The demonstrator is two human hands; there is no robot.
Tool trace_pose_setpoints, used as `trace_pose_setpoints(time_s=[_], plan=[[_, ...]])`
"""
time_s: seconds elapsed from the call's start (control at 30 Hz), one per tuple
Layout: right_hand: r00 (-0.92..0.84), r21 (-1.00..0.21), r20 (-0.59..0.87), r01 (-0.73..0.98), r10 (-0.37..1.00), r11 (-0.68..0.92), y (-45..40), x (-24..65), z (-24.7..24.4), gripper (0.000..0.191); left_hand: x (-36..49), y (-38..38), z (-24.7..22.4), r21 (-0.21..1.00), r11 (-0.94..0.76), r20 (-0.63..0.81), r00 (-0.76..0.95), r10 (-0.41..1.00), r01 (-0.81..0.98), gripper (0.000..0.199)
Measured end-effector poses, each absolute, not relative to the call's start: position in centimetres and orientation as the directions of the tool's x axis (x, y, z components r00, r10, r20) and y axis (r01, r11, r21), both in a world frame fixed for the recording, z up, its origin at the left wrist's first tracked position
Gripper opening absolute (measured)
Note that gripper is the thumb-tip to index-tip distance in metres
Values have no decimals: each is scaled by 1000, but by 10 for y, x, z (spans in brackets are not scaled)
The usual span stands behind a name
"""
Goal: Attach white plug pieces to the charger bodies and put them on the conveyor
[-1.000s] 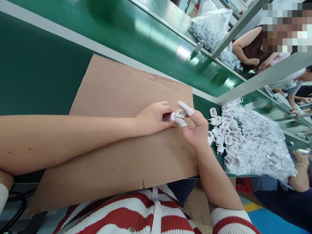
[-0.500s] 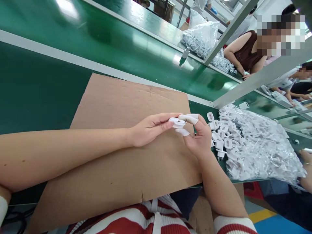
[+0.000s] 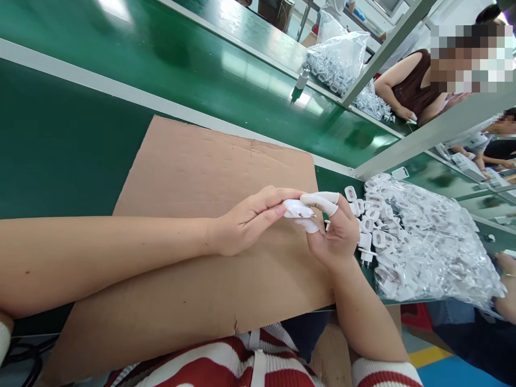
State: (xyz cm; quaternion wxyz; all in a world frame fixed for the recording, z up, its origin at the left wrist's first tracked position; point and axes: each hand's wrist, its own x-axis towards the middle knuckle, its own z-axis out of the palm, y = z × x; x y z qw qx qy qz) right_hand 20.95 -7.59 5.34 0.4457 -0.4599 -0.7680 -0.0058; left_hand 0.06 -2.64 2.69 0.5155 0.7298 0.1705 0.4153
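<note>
A small white plug piece (image 3: 297,208) is held between my two hands above the right part of a brown cardboard sheet (image 3: 193,166). The fingertips and thumb of my left hand (image 3: 250,219) pinch its left end. My right hand (image 3: 336,228), with white covers on its fingertips, grips it from the right, thumb below and fingers above. Right beside my right hand lie several loose white plug pieces (image 3: 379,238) on the green table.
A large clear bag of white pieces (image 3: 439,242) lies on the right. Beyond a grey post (image 3: 387,51), a person in a brown top (image 3: 413,80) sits near another bag (image 3: 338,54). One plug piece (image 3: 301,79) rests on the green surface (image 3: 181,59) ahead.
Both hands, with the white plug piece, have moved slightly right and down. The plug piece on the green surface ahead has shifted a little left in view.
</note>
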Motion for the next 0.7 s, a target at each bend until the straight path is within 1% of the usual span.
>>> trace_pose_setpoints(time_s=[0.1,0.2,0.3,0.37,0.43,0.5,0.6,0.63,0.7], plan=[[-203,-317,743,733,638,602,-79,206,52,32,1,-31,31,873,-457,465,570,677,-169,42],[-233,-240,791,732,566,637,-82,204,51,38,2,-34,34,872,-453,475,541,694,-185,40],[-260,-205,805,721,533,662,-84,203,52,40,2,-35,35,897,-365,441,525,727,-248,40],[-252,-225,799,717,546,660,-84,203,54,41,1,-33,34,907,-297,417,540,731,-298,43],[-207,-302,773,711,599,635,-82,204,56,40,0,-28,32,911,-269,407,568,715,-313,39],[-148,-437,715,668,683,603,-79,205,55,37,-1,-21,28,908,-272,417,610,674,-320,37],[-71,-649,612,524,787,552,-74,205,50,33,-3,-10,20,905,-283,426,680,597,-319,40],[-51,-698,585,477,810,534,-73,206,47,33,-3,-8,18,909,-292,415,696,587,-296,38],[-25,-762,530,424,847,489,-69,209,42,35,-3,-6,12,931,-311,351,709,611,-193,33]])
